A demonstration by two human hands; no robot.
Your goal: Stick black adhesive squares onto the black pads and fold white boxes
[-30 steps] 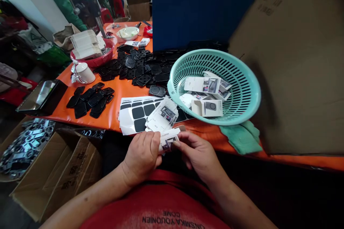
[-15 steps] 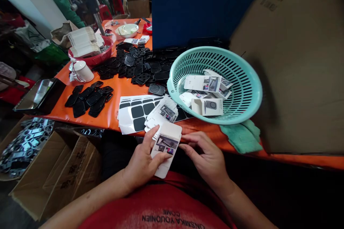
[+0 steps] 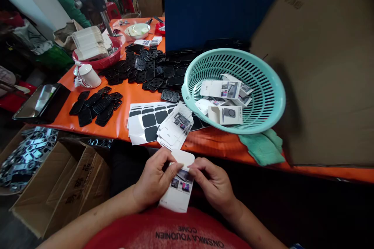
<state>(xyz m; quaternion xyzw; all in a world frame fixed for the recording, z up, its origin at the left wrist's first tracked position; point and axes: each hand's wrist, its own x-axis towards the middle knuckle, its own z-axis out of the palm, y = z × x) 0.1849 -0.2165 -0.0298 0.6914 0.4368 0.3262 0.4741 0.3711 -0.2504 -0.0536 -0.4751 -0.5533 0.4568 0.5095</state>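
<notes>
A flat white printed cardboard box (image 3: 179,195) hangs in front of my body, its top flap pointing away from me. My left hand (image 3: 157,177) pinches its upper left edge, thumb on the printed face. At the upper right edge, near the flap's fold, my right hand (image 3: 212,184) pinches with thumb and forefinger. Just beyond lies a pile of similar flattened boxes (image 3: 177,126), partly covering sheets of black rounded stickers (image 3: 149,122). A turquoise plastic basket (image 3: 279,101) to the right holds several of these boxes, one with an opened end facing left.
Heaps of black plates (image 3: 97,105) lie on the orange table (image 3: 119,124). A white mug (image 3: 89,76) and a red basket (image 3: 112,60) stand at the left. Cardboard cartons (image 3: 64,186) sit below the left edge. A tall cardboard sheet (image 3: 327,85) walls the right side.
The box has come down toward my body, away from the pile. My left hand has shifted to its upper edge, and my right hand has moved in to pinch the other side.
</notes>
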